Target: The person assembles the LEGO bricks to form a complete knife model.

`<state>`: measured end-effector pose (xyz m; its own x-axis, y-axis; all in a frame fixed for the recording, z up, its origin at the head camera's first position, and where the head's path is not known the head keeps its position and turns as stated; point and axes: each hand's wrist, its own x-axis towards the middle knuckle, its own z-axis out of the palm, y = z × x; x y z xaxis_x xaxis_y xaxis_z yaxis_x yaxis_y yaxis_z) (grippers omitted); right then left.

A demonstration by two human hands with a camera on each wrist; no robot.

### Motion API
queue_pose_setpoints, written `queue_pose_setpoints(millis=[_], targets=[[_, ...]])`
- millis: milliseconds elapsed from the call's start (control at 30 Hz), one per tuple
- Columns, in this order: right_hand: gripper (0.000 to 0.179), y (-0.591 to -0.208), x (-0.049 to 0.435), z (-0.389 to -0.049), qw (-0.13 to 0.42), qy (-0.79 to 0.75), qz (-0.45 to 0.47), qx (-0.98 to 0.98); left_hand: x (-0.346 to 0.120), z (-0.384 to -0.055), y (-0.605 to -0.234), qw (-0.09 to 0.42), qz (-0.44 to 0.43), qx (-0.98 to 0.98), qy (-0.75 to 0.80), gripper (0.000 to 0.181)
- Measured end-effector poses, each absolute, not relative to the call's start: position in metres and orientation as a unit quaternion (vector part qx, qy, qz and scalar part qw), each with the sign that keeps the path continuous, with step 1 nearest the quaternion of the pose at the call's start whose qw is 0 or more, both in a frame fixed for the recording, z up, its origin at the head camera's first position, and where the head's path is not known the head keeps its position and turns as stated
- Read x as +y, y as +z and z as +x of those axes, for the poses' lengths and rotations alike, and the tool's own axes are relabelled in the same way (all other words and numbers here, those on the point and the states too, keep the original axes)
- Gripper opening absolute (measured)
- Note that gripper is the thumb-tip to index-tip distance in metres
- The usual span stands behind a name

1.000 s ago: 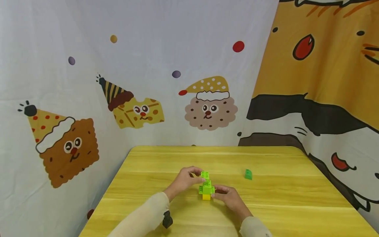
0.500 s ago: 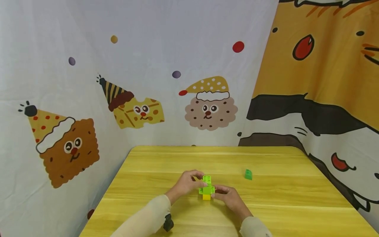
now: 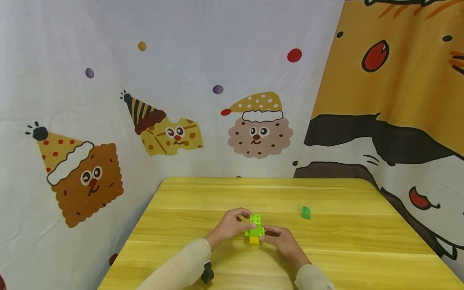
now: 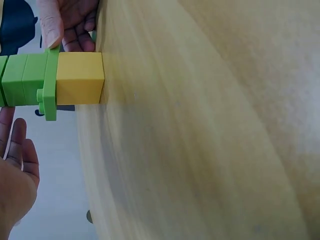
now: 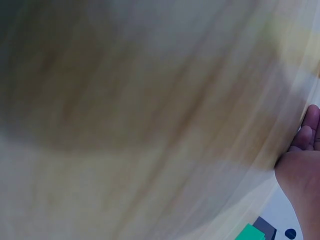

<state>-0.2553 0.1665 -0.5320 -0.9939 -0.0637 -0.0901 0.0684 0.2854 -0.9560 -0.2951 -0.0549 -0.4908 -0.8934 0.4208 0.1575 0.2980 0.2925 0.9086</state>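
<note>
A small toy-block tower stands on the table, with a yellow block [image 3: 254,240] at its base. On the yellow block sits a flat green plate [image 4: 50,95] that juts out on both sides, with green bricks [image 4: 26,77] stacked over it. My left hand [image 3: 232,222] pinches the lime-green top brick [image 3: 255,218], thumb across its near side. From the right, my right hand [image 3: 284,241] grips the plate's end between thumb and fingers. In the left wrist view the tower lies sideways. Only part of my right hand [image 5: 302,160] shows in the right wrist view.
A loose darker green brick [image 3: 306,212] lies on the wooden table [image 3: 344,249], behind and right of the tower. A printed cloth [image 3: 203,52] hangs beyond the table's far edge. A black device [image 3: 207,273] sits at my left wrist.
My left hand has moved down and slightly right, bringing the top brick onto the tower, closing the gap seen earlier. My right hand has stayed at the plate. The head view has shifted slightly.
</note>
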Motion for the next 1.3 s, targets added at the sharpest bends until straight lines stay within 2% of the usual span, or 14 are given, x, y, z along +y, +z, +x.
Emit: queue_pose_setpoints(millis=[333,600,867,1300], targets=[[0.046,-0.526,0.165,-0.252,0.054,-0.600,-0.005,0.798,-0.053,-0.293,-0.491,0.056,0.219,0.799,0.557,0.028],[0.047,-0.528,0.167,-0.252,0.055,-0.600,-0.007,0.798,-0.050,-0.282,-0.477,0.058,0.213,0.794,0.567,0.024],[0.045,-0.530,0.165,-0.254,0.052,-0.599,0.001,0.799,-0.054,-0.293,-0.493,0.053,0.226,0.796,0.559,0.025],[0.046,-0.529,0.167,-0.255,0.057,-0.596,-0.010,0.801,-0.056,-0.294,-0.491,0.059,0.236,0.804,0.543,0.024]])
